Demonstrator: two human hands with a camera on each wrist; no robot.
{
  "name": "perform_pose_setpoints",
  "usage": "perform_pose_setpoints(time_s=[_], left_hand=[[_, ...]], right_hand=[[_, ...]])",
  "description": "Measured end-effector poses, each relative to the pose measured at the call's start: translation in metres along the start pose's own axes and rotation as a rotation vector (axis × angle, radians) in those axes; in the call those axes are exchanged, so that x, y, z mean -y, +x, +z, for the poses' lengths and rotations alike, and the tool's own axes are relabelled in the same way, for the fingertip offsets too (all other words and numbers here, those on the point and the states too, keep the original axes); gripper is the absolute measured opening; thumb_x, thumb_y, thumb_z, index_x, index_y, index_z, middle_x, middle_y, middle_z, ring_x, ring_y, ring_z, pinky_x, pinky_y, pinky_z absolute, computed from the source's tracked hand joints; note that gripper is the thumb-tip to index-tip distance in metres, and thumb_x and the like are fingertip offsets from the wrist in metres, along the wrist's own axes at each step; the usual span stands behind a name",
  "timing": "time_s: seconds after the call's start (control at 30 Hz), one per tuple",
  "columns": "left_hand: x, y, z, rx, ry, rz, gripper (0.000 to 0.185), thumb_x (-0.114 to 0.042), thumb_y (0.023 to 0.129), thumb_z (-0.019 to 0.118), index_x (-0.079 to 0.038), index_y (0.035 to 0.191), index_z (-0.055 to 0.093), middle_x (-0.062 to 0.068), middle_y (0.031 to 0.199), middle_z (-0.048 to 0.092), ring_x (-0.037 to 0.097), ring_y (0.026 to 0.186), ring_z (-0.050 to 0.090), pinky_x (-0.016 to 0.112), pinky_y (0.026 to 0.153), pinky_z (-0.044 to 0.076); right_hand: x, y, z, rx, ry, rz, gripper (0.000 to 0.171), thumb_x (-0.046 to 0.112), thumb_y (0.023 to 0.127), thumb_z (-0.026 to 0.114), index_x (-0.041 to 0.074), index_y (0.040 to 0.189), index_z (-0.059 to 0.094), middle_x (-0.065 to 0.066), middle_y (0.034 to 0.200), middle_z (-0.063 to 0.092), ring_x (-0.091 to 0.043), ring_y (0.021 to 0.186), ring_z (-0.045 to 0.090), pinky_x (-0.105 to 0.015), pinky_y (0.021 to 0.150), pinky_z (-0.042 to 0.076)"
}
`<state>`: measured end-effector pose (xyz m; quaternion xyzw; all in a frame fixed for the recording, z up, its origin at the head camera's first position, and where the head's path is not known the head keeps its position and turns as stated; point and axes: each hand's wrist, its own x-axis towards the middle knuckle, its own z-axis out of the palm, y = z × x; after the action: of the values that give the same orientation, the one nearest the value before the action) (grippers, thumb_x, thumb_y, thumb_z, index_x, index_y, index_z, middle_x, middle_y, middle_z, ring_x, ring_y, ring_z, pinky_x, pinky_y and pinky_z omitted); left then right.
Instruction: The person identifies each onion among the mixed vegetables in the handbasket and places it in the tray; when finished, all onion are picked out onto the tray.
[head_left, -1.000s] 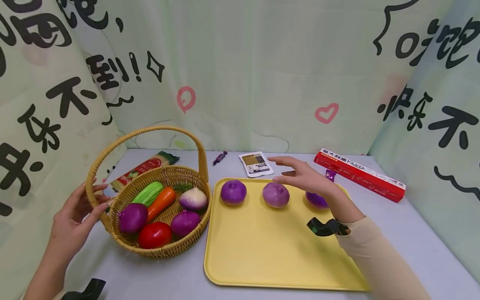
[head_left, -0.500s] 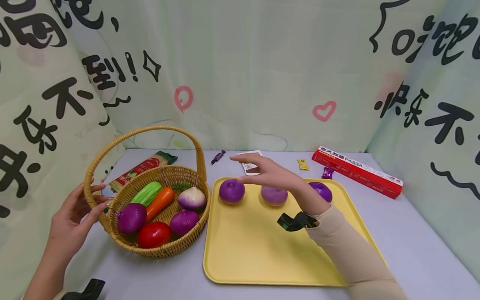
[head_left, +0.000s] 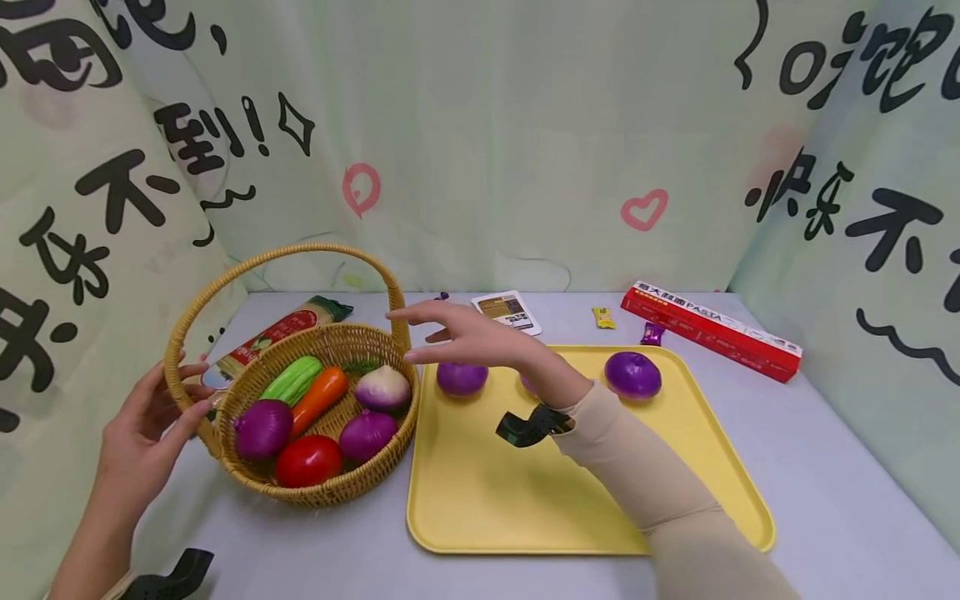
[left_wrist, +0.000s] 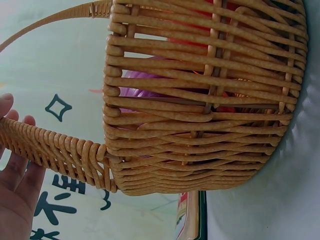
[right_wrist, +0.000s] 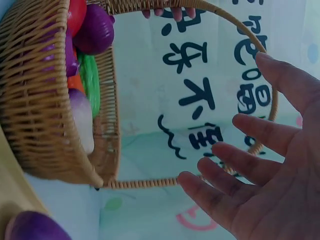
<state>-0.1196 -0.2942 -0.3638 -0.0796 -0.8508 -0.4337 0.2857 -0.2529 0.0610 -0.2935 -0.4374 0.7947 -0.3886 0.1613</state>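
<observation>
Table [head_left: 360,554]: yellow tray [head_left: 525,508] on it, vegetable basket [head_left: 330,494] just left. Handle [head_left: 315,247]: left hand [head_left: 144,435] grips one side; right hand [head_left: 476,335], fingers spread, holds nothing by the other, contact unclear. Probably two-handed grasp step; next calls for closing right fingers.

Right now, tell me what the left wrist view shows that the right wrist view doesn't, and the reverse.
Only left wrist: the packet behind the basket, and the star outline on the cloth.
Only right wrist: the right hand, the green vegetable, and the yellow tray with a purple vegetable on it.
Both: the basket, its handle and the left hand, though the right wrist view catches only its fingers.
</observation>
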Motion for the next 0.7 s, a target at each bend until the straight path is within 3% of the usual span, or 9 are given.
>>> perform_pose_setpoints(time_s=[0.2,0.37,0.7], left_hand=[[-0.002,0.000,0.000,-0.007,0.005,-0.003,0.068,0.008,0.085,0.061,-0.014,0.144,0.037,-0.027,0.121,0.052,-0.013,0.100,0.056,0.000,0.079,0.044],[0.000,0.001,0.000,-0.001,0.008,-0.007,0.068,0.007,0.084,0.062,-0.015,0.144,0.037,-0.028,0.122,0.052,-0.013,0.100,0.056,0.000,0.079,0.044],[-0.002,0.001,-0.001,0.005,0.013,-0.008,0.068,0.008,0.084,0.062,-0.014,0.144,0.038,-0.028,0.121,0.052,-0.014,0.099,0.056,0.000,0.077,0.045]], right_hand=[[0.007,0.023,0.010,0.052,-0.014,-0.047,0.054,0.025,0.091,0.062,0.019,0.141,0.043,-0.003,0.146,0.041,-0.018,0.131,0.043,-0.032,0.105,0.044],[0.011,0.038,0.015,0.094,-0.089,-0.064,0.053,0.030,0.092,0.060,0.021,0.141,0.043,0.000,0.146,0.043,-0.013,0.131,0.043,-0.026,0.106,0.041],[0.014,0.065,0.029,0.172,-0.131,-0.056,0.057,0.034,0.093,0.058,0.020,0.145,0.038,-0.004,0.149,0.039,-0.015,0.138,0.036,-0.033,0.114,0.033]])
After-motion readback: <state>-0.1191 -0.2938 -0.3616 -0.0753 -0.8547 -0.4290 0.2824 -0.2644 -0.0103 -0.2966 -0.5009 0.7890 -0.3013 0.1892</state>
